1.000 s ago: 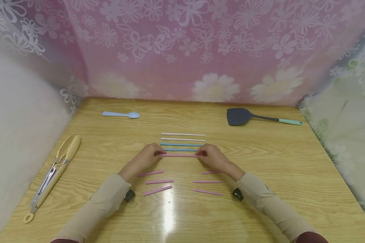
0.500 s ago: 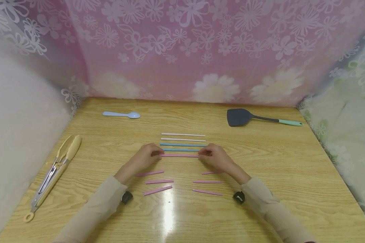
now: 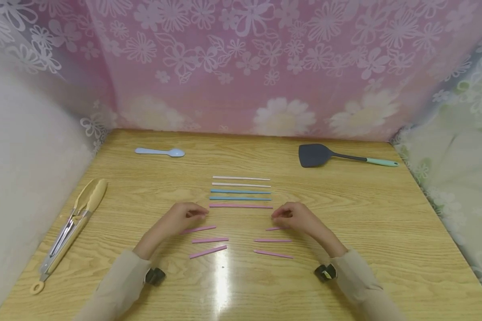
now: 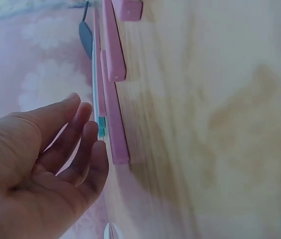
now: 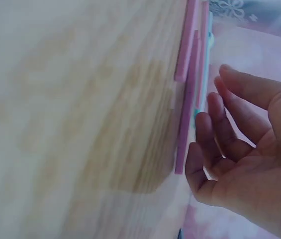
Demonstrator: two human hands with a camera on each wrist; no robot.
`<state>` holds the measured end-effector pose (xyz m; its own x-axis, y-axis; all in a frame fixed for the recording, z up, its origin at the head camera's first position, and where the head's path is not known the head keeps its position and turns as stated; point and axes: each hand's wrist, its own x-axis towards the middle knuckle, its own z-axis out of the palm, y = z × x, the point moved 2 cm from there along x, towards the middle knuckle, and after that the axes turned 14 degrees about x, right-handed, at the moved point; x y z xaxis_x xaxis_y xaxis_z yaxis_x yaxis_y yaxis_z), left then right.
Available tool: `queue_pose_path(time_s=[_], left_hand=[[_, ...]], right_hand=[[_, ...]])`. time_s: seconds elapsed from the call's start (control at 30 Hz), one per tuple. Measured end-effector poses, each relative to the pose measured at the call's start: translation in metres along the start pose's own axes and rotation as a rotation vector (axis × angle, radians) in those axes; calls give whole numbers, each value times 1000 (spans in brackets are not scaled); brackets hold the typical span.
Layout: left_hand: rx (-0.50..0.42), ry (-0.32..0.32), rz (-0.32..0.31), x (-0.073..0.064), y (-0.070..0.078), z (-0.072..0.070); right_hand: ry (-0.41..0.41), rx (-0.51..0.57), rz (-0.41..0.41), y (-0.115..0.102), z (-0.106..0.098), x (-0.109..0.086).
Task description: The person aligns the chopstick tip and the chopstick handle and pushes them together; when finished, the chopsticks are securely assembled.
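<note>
Five is avoided here by saying several chopsticks lie in parallel rows mid-table: white chopsticks (image 3: 241,184), blue chopsticks (image 3: 241,198) and, nearest, one full-length pink chopstick (image 3: 241,206). My left hand (image 3: 186,218) hovers just below and left of the pink chopstick's left end, its fingers loosely curved round nothing. Off the other end, my right hand (image 3: 299,216) is likewise relaxed and holds nothing. Under and near the left hand lie short pink sticks (image 3: 210,240); thinner short pink sticks (image 3: 273,240) lie by the right. Each hand partly covers the topmost short stick on its side.
A light blue spoon (image 3: 159,152) lies at the back left, a dark spatula (image 3: 315,155) with a green handle at the back right. Yellow-tipped tongs (image 3: 72,227) rest along the left edge. Flowered cloth (image 3: 241,67) hangs behind the table.
Both hands have let go of the pink chopstick's ends and drawn back toward the body and apart. The chopstick stays on the table below the blue ones.
</note>
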<state>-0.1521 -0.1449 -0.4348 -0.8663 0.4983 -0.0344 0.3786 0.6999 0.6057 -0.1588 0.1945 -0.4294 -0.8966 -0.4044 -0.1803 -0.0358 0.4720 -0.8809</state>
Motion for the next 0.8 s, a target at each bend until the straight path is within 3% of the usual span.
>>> queue_pose_path(time_s=[0.4, 0.8], left_hand=[[-10, -52, -28, -19, -1, 4], [29, -87, -9, -17, 3, 7]], right_hand=[[20, -45, 6, 5, -6, -22], [-1, -101, -21, 10, -10, -24]])
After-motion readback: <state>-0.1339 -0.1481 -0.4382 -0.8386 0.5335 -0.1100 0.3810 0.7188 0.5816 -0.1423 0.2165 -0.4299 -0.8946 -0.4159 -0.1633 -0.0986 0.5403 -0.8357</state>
